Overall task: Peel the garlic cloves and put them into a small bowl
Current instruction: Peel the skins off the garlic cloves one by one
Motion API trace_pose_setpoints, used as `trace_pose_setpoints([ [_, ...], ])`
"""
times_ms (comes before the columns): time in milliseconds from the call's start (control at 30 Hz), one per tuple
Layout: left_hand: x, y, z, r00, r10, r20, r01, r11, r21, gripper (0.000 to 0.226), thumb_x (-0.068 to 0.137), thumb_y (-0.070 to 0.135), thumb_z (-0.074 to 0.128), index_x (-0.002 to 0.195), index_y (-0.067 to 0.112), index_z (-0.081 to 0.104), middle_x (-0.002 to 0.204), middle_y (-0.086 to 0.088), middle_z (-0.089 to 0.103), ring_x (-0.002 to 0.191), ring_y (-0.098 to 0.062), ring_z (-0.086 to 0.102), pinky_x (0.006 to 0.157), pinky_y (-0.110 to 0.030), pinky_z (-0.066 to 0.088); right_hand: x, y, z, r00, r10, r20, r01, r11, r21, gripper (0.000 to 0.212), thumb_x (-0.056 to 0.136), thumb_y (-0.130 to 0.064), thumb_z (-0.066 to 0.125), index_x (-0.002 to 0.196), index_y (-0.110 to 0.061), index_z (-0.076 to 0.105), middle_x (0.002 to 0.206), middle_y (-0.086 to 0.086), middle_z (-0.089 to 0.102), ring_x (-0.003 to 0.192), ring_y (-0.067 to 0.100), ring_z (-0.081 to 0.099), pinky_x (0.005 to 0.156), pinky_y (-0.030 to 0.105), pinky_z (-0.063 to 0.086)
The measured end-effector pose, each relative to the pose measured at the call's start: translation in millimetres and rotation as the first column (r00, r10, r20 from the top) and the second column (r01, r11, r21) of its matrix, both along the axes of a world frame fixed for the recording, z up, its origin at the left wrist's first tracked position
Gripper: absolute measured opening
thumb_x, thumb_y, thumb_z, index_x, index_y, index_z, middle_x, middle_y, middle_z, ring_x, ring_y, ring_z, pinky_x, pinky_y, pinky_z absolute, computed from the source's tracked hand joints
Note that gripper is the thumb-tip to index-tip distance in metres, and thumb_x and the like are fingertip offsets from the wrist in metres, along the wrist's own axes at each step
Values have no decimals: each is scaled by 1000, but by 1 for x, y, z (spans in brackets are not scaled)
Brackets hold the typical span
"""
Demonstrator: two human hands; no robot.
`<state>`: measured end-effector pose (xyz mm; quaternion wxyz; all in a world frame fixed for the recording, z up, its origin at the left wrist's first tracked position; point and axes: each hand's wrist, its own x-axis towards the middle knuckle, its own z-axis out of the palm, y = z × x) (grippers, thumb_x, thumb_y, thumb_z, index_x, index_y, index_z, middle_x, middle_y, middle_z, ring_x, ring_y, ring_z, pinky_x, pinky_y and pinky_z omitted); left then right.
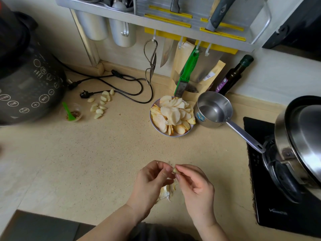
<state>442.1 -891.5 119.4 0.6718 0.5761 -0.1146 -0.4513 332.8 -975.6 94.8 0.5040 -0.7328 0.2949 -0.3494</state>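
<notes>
Low in the middle of the head view, my left hand (pixel 151 184) and my right hand (pixel 194 183) meet above the beige counter and together pinch one small garlic cloves piece, a single clove (pixel 174 170), between their fingertips. Under the hands lies a heap of white garlic skins and part of a bulb (pixel 165 192). Several peeled cloves (pixel 100 104) lie loose on the counter at the far left. A small clear bowl (pixel 73 113) with brown residue and a green spoon stands just left of them.
A plate of sliced fruit (pixel 172 115) sits mid-counter, a steel saucepan (pixel 212 109) to its right. A black cooker (pixel 26 80) and its cords fill the left. On the right a hob (pixel 281 197) carries a lidded pot. Scissors and knives hang from the rack.
</notes>
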Motion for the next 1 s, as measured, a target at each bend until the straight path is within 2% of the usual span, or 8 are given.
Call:
trace_pose_setpoints([
  [167, 1, 0, -1, 999, -20, 27, 19, 999, 33, 19, 90, 12, 59, 87, -7, 62, 83, -15, 69, 79, -21, 67, 77, -27, 56, 0, -1, 0, 998, 6, -59, -13, 993, -114, 39, 75, 12, 71, 103, -15, 72, 102, -7, 69, 93, 12, 69, 79, 23, 56],
  [300, -1, 0, 0, 997, -58, 57, 55, 997, 52, 20, 95, 11, 51, 88, -5, 59, 83, -12, 66, 81, -18, 65, 77, -29, 55, 0, -1, 0, 998, 10, -59, -14, 997, -69, 36, 78, 5, 71, 104, -19, 72, 102, -11, 69, 92, 13, 69, 79, 24, 56],
  [433, -1, -1, 1, 995, -75, 62, 71, 995, 67, 22, 96, 14, 48, 89, -4, 57, 82, -10, 64, 82, -18, 63, 77, -29, 55, 0, 1, -2, 1000, 0, -6, 1, 981, 193, 41, 80, 3, 70, 104, -29, 73, 99, -5, 73, 88, 16, 70, 76, 20, 55],
  [600, 0, -1, 1, 998, -63, -4, 63, 997, 49, 28, 97, 15, 46, 96, -11, 55, 77, -5, 67, 79, -18, 66, 76, -30, 56, 1, 3, -5, 991, -97, 89, 29, 822, 569, 28, 74, -17, 73, 102, -21, 74, 95, 11, 74, 84, 26, 71, 75, 25, 55],
  [733, 2, 1, -3, 999, -32, -37, 34, 998, 59, 23, 97, 13, 47, 92, -8, 54, 74, -4, 65, 74, -20, 64, 77, -32, 57, 2, 1, -5, 972, -136, 192, -37, 717, 696, 32, 72, -19, 74, 103, -12, 73, 93, 13, 73, 78, 20, 68, 71, 25, 55],
  [833, 3, 1, -4, 998, -15, 53, 9, 993, 116, 6, 94, 0, 51, 92, 3, 56, 72, -2, 59, 70, -14, 59, 77, -29, 55, 1, 0, -4, 949, -176, 262, -92, 640, 763, 28, 77, -12, 67, 105, -8, 72, 89, 11, 71, 74, 16, 64, 69, 23, 54],
  [933, 4, 1, -5, 982, -70, 176, 33, 979, 200, 38, 86, -15, 47, 101, 17, 63, 86, -4, 61, 84, -15, 59, 81, -26, 50, 0, 1, -4, 942, -176, 287, -117, 629, 769, 26, 81, -10, 63, 105, -6, 72, 89, 11, 70, 74, 15, 63, 70, 23, 54],
  [1000, 3, 2, -2, 987, -88, 138, 60, 978, 198, 36, 88, -8, 48, 97, 19, 70, 90, -2, 67, 83, -14, 60, 78, -21, 50, 2, 1, -3, 946, -172, 276, -107, 636, 764, 28, 80, -13, 64, 105, -6, 72, 90, 11, 70, 75, 14, 63, 71, 23, 54],
])
